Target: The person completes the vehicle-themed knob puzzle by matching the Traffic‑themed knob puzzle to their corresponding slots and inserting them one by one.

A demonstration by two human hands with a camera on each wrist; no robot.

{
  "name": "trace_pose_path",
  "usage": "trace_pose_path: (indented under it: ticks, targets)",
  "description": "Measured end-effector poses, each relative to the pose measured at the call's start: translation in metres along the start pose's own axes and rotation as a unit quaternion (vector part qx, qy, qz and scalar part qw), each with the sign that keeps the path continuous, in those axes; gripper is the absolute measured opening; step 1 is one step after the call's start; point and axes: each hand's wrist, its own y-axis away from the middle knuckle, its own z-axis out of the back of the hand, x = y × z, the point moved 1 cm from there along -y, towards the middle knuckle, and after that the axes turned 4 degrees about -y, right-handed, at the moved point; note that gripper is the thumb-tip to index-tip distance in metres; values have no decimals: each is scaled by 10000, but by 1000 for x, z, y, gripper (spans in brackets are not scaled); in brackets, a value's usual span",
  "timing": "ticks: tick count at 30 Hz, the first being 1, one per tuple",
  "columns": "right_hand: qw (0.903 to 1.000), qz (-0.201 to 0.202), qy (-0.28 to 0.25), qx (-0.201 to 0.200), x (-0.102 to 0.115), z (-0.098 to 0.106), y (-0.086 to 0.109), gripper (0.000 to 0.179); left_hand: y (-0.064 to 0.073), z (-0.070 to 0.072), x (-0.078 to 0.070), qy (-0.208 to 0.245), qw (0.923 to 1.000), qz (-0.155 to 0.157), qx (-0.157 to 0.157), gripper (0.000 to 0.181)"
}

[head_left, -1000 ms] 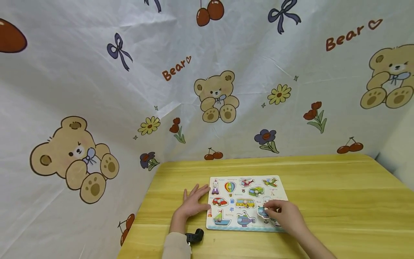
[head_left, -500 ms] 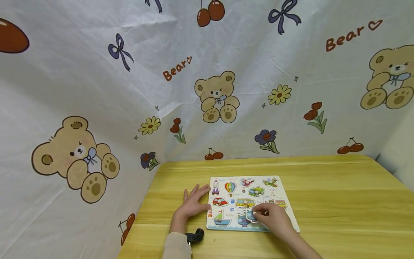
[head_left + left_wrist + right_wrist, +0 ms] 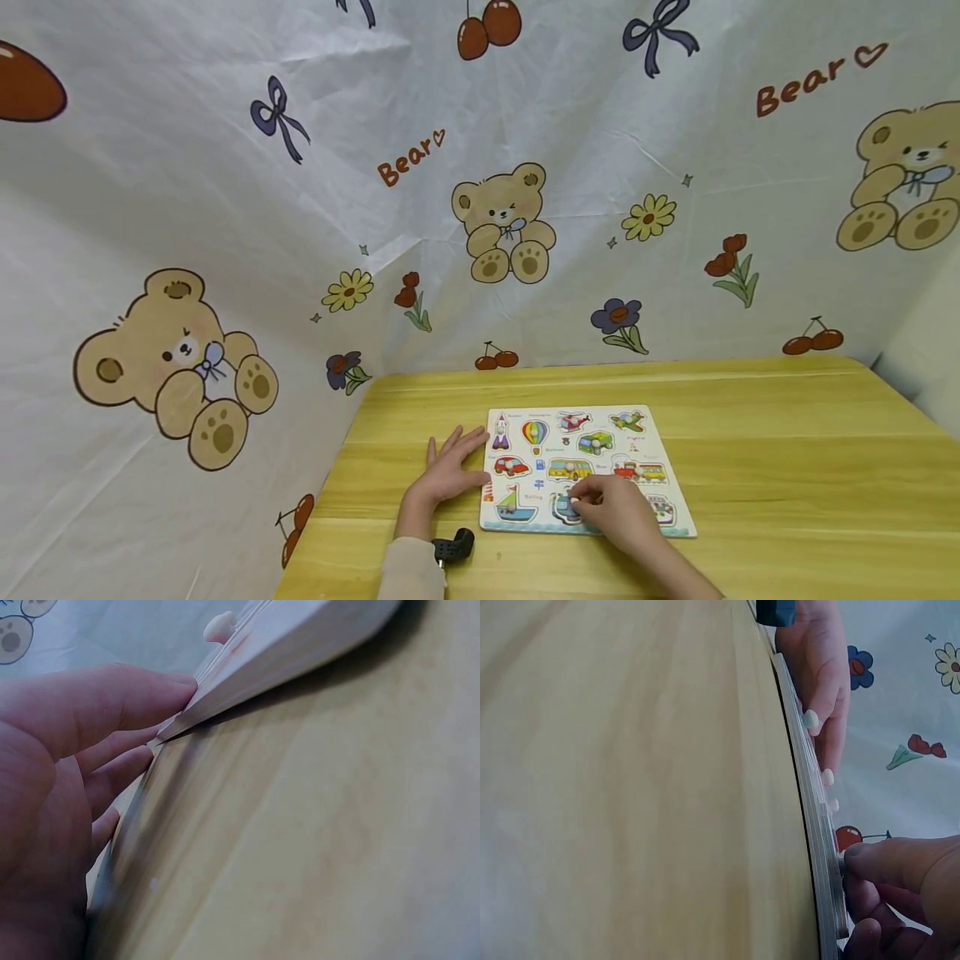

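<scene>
My right hand (image 3: 622, 512) pinches the knob of a blue submarine puzzle piece (image 3: 562, 507) between thumb and fingertips. The piece lies over the submarine spot in the bottom row of the white wooden puzzle board (image 3: 543, 510), partly covered by the fingers. In the right wrist view, the thumb (image 3: 892, 859) presses against a knob close to the board's face. Along the board's left edge lies my left hand (image 3: 445, 475), fingers spread and fairly straight. Its thumb (image 3: 150, 697) touches the board's edge in the left wrist view.
Other knobbed pieces surround the spot: a sailboat (image 3: 516, 507), a yellow bus (image 3: 568, 470), a train (image 3: 639, 472) and a ship (image 3: 662, 509). The board lies on a wooden table (image 3: 787, 467). A bear-print curtain (image 3: 555, 317) hangs behind. A black wrist device (image 3: 453, 546) sits on the left wrist.
My right hand has carried the submarine piece leftward from beside the ship to over the submarine spot, uncovering the train and ship. My left hand has stayed at the board's edge.
</scene>
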Motion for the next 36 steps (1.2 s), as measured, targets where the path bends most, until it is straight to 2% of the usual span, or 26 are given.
trace_pose_path:
  ticks: [11, 36]
  targets:
    - [9997, 140, 203, 53, 4, -5, 0, 13, 1, 1, 1, -163, 9998, -145, -18, 72]
    - [9994, 154, 296, 132, 5, -6, 1, 14, 2, 1, -1, -33, 10000, -81, -30, 73]
